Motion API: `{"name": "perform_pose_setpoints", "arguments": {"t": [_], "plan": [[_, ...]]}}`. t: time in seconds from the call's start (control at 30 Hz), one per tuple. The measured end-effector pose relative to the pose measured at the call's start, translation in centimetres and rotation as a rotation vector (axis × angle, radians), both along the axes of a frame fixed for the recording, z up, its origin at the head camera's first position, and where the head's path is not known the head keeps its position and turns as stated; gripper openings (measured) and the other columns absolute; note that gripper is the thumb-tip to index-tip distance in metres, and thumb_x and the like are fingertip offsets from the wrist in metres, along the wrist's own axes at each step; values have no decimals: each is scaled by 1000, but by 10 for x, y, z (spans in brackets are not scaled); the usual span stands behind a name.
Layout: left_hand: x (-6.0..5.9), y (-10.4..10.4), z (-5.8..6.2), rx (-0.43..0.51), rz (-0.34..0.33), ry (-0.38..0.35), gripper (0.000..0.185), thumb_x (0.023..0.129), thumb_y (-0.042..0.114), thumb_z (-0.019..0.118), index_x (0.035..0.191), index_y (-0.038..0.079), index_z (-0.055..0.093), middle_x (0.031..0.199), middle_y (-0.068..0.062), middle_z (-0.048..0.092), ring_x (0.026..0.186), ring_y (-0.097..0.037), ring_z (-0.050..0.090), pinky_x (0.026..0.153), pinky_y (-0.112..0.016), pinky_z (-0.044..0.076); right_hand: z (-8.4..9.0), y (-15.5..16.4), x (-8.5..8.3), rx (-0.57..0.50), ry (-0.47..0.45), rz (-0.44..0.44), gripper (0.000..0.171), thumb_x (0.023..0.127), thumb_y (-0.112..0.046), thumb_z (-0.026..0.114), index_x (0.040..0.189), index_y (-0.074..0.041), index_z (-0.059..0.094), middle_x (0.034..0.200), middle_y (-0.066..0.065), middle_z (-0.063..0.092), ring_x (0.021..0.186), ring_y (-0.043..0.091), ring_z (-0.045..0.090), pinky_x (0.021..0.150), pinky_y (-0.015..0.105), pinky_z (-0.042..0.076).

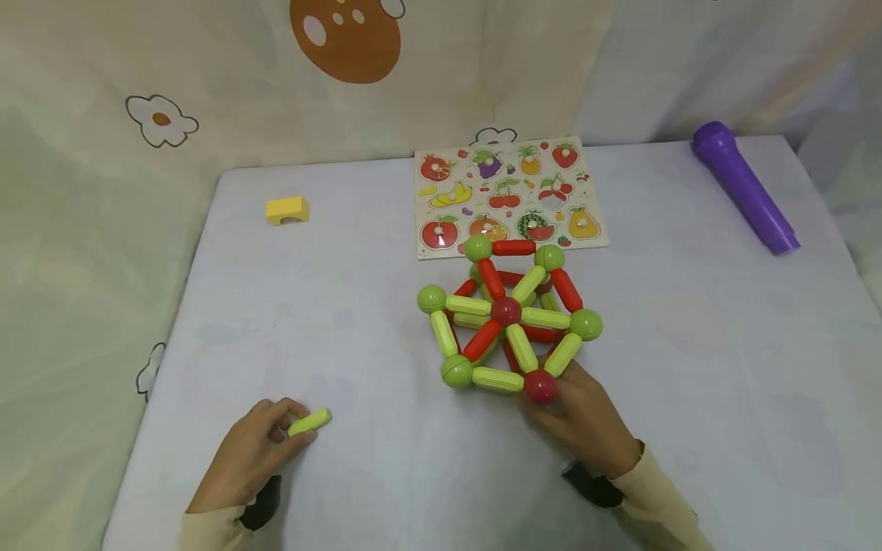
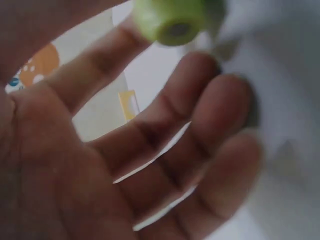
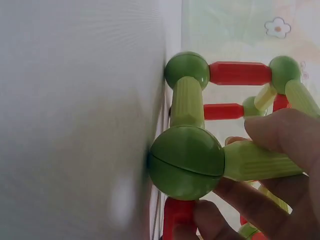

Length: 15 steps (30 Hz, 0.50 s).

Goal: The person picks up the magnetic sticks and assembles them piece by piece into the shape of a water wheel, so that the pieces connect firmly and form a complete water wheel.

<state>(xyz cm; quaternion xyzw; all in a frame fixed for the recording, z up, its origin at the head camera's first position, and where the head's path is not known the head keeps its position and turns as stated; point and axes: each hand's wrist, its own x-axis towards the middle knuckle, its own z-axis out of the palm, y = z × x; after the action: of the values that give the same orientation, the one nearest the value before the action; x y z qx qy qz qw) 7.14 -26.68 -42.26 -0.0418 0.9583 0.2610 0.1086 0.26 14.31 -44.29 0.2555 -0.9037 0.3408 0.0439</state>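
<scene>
My left hand (image 1: pixel 244 459) pinches a loose yellow-green magnetic rod (image 1: pixel 313 421) between thumb and fingers, just over the table's left part. In the left wrist view the end of that rod (image 2: pixel 172 22) shows at the top, and the other fingers are loosely bent. A wheel-like structure of magnetic rods and balls, with a red ball (image 1: pixel 506 311) at the hub of its top face, stands right of centre. At its near right corner my right hand (image 1: pixel 589 421) grips it. Up close, thumb and fingers hold a yellow-green rod (image 3: pixel 260 162) beside a green ball (image 3: pixel 186 162).
Behind the structure lies a fruit puzzle board (image 1: pixel 510 199). A yellow arched block (image 1: pixel 288 210) sits at the back left, and a purple flashlight-shaped object (image 1: pixel 747 187) at the back right. A patterned cloth (image 1: pixel 227 84) hangs behind the white table (image 1: pixel 331 337).
</scene>
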Motion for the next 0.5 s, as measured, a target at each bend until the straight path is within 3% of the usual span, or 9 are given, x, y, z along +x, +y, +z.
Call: {"name": "perform_pose_setpoints", "arguments": {"t": [0.1, 0.23, 0.4, 0.5], "plan": [[-13, 8, -1, 16, -2, 59, 24, 84, 22, 75, 103, 11, 65, 84, 2, 58, 73, -10, 53, 63, -26, 46, 0, 4, 0, 5, 1, -3, 35, 70, -12, 84, 101, -9, 69, 91, -4, 57, 92, 11, 48, 75, 35, 51], [-37, 29, -3, 143, 28, 134, 25, 92, 30, 65, 106, 9, 64, 85, 1, 61, 73, -11, 56, 64, -26, 48, 2, 18, 4, -5, -44, 33, 40, 67, -9, 85, 103, -11, 68, 91, -8, 56, 92, 8, 47, 75, 32, 50], [-69, 67, 2, 447, 102, 162, 33, 95, 37, 59, 107, 7, 67, 89, -7, 66, 80, -19, 60, 69, -29, 50, 6, 47, 9, -38, -115, 37, 50, 62, 0, 86, 106, -14, 67, 101, -9, 54, 97, 3, 45, 80, 17, 46], [-83, 90, 10, 675, 98, 139, 31, 94, 29, 61, 108, 2, 67, 95, -16, 67, 85, -28, 61, 73, -35, 51, 6, 62, 11, -59, -109, -13, 56, 61, 7, 83, 111, -11, 64, 108, -4, 54, 101, -1, 45, 84, 7, 40]]}}
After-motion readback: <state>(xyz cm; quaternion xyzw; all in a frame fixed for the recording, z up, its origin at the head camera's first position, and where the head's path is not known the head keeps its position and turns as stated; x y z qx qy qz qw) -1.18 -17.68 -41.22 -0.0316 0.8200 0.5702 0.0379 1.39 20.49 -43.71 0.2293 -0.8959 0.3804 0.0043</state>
